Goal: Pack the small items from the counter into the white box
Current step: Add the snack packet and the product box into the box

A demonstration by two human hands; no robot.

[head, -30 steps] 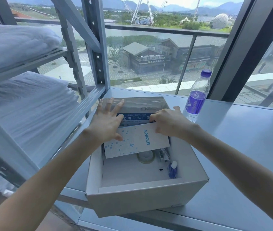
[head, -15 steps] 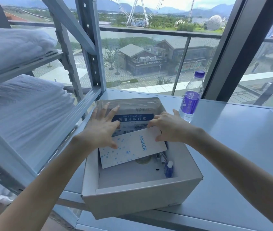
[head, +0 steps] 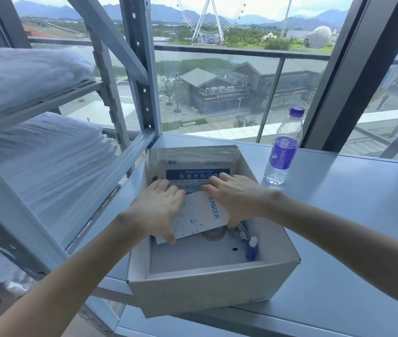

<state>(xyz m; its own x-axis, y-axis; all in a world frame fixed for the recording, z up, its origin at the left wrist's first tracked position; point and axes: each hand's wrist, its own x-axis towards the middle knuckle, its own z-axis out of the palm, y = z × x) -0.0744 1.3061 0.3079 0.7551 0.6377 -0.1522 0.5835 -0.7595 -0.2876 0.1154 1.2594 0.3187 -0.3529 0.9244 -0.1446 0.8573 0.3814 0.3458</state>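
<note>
At your far left a grey metal rack (head: 144, 93) holds folded white bedding (head: 42, 152) on two of its shelves, and its corner post stands just beside the white box (head: 205, 288). That box sits open on the pale counter (head: 339, 215), near the front edge. Your left hand (head: 159, 210) reaches into it from the left side, with the fingers curled over the far edge of the white Anker carton (head: 200, 215) and the thumb under its near left corner, so the hand grips the carton. The carton is inside the box, tilted, its far end up against a flat mask packet (head: 193, 161) that leans on the back wall with a blue label band across it. Below the carton's near edge a roll of tape (head: 213, 233) peeks out on the box floor. Your right hand (head: 236, 198) clamps the carton's right end, fingers over the top and thumb tucked at the near right corner. Just right of that thumb lies something small that is too blurred to identify, and a small blue bottle (head: 251, 249) with a white cap rests in the box's right corner. Outside the box, to the right and farther back, a clear water bottle (head: 283, 152) with a purple label and cap stands upright on the counter by the window
</note>
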